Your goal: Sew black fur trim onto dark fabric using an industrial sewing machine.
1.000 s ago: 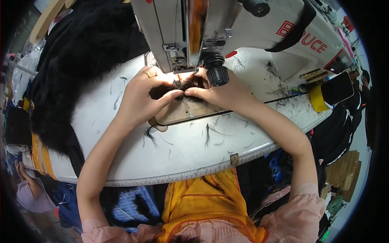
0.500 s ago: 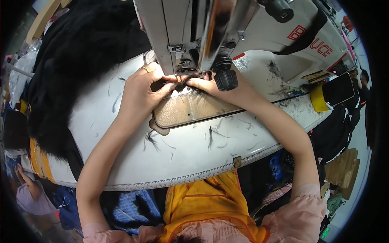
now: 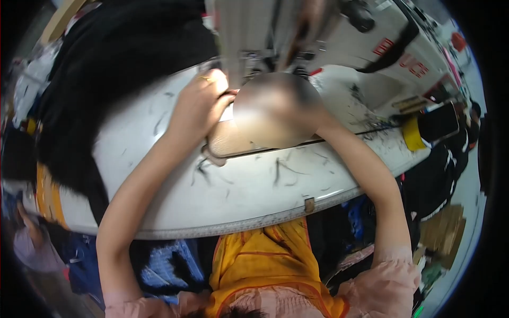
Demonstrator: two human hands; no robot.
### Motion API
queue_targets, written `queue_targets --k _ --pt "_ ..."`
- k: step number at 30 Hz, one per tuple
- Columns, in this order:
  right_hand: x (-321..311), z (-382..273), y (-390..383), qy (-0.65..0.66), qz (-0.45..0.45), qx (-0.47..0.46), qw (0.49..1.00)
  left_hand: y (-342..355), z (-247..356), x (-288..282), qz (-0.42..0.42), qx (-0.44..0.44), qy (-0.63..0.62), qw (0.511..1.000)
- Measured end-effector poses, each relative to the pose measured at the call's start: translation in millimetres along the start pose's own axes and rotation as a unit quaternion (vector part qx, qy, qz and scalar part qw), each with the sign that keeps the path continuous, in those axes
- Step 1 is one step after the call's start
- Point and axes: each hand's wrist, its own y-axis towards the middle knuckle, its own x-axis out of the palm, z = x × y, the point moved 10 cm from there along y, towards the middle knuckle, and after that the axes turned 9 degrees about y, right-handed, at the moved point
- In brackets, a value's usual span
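At the sewing machine, my left hand lies on the left side of the needle area, its thumb and fingers drawn together. What they grip does not show clearly in the glare and blur. My right hand reaches in from the right. A round blurred patch covers its fingers and the needle area, so only the wrist end shows. Under the hands lies the shiny metal bed plate. A large heap of black furry fabric rests on the table left of my left hand.
Loose black fur tufts litter the white table, which has a measuring tape along its curved front edge. A yellow holder with a black-screened device stands at the right. Dark cloth lies beyond it; a person is at lower left.
The view has shifted and blurred. Earlier, both hands pinched a small black fur piece under the needle; now a blurred patch hides that spot and my right fingers.
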Motion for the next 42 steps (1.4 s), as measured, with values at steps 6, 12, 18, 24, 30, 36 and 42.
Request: queue_targets --k 6,12,18,24,30,36,42 --pt "-6.6 35.0 3.3 0.021 -0.032 0.024 0.999 -28.7 30.7 -9.1 -0.098 0.002 -0.038 0.994" --pt "-0.4 67.8 3.6 -0.477 -0.048 -0.183 0.858 -177.1 -48.2 -160.9 -0.088 -0.1 0.159 0.978" --pt "-37.5 70.3 75.4 -0.494 -0.131 -0.029 0.859 -166.3 -53.8 -98.8 -0.187 -0.196 0.223 0.936" --pt "-57.5 2.8 -9.6 -0.409 -0.036 -0.036 0.911 -31.7 -65.9 -15.5 -0.033 -0.126 0.207 0.97" --pt "-90.1 82.1 -56.4 0.253 0.022 0.184 0.95 -11.3 -63.8 -6.8 0.016 -0.083 0.105 0.991" --pt "-87.0 65.3 -73.7 0.271 0.007 0.211 0.939 -42.3 111.8 -35.4 -0.053 0.093 -0.135 0.985" --pt "-89.0 63.0 -86.6 0.349 0.048 0.205 0.913 -55.7 132.1 -8.3 -0.081 0.039 -0.098 0.991"
